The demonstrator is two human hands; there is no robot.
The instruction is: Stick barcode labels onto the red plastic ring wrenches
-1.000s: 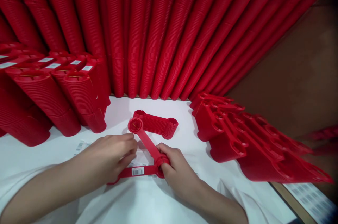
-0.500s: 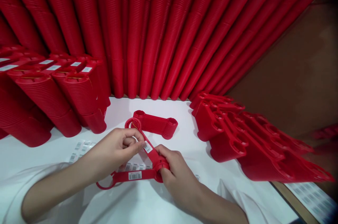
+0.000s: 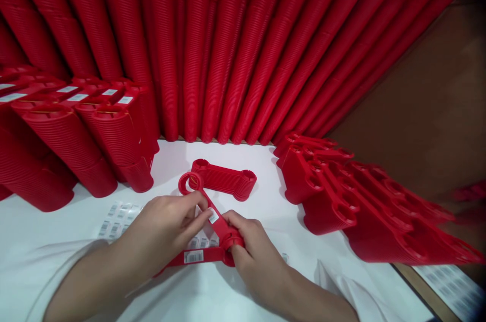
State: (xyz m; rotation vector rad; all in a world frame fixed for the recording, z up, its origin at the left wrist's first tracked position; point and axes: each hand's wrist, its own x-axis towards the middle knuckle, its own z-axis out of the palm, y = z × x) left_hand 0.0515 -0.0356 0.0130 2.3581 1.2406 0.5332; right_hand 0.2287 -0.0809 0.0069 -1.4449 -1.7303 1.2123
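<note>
My right hand (image 3: 258, 251) is closed around the ring ends of two red plastic pieces, which fan apart to the left. The upper piece (image 3: 222, 228) slants up to an open ring and bears a white barcode label (image 3: 213, 215). My left hand (image 3: 167, 228) pinches at the left edge of that label, thumb and forefinger close together. The lower piece (image 3: 208, 255) bears another barcode label (image 3: 193, 256); its far ring is mostly hidden by my left hand. Behind them a short stack of the same red pieces (image 3: 224, 180) lies on the white table (image 3: 266, 180).
Labelled red stacks (image 3: 121, 134) stand at the left. More red stacks (image 3: 322, 190) sit at the right. Long red columns (image 3: 212, 58) line the back. A sheet of barcode labels (image 3: 117, 218) lies partly under my left hand; another label sheet (image 3: 451, 281) lies beyond the table's right edge.
My left hand has shifted slightly right and down, now covering more of the lower piece's far ring. My right hand keeps its grip, nearly still.
</note>
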